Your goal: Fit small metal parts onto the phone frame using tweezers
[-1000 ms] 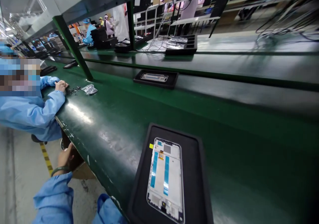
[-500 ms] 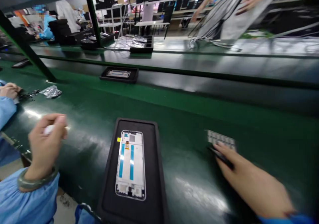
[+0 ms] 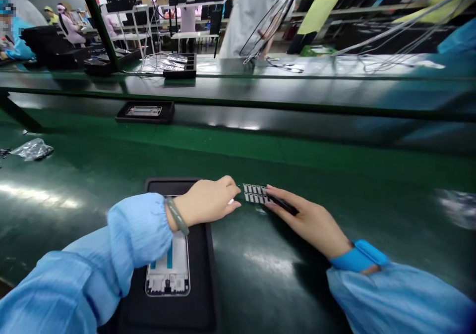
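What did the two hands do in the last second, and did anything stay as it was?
The left hand rose from below the bench, crossed over the black tray and reached the small parts sheet. The right hand came in and holds a dark tool on that sheet. The phone frame stayed in its tray.

Left hand (image 3: 208, 201) loosely curled, fingertips forward; right hand (image 3: 310, 218) flat, fingers stretched toward left; blue-sleeved forearms converging.
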Demonstrator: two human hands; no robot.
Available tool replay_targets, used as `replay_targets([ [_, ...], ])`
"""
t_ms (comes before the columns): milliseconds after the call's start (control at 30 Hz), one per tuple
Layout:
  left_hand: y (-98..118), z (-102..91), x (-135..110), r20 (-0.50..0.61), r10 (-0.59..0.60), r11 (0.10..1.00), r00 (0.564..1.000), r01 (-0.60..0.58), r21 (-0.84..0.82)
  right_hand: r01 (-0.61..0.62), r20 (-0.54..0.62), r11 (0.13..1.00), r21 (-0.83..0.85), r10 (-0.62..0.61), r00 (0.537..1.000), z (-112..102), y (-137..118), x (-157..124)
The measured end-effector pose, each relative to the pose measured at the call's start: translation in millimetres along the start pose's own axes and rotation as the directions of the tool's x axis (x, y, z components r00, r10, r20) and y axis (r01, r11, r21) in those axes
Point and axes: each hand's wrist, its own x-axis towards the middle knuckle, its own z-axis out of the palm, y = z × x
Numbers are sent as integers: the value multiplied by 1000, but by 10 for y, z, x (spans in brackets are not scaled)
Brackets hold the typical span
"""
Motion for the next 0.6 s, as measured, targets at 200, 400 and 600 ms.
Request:
replay_targets([
  [200,200,325,369,-9,-6,1000,1000,6,14,47,-26,996,-69,-49,998,65,-46,-96],
  [400,283,482,357,-58,-30,1000,998,30,0,105,-47,993,-58,-108,993,46,-90,-163],
  [600,292,471,306,-65,-72,996,995,68,-64,42,-5,997,61,-42,999,19,-104,-189],
])
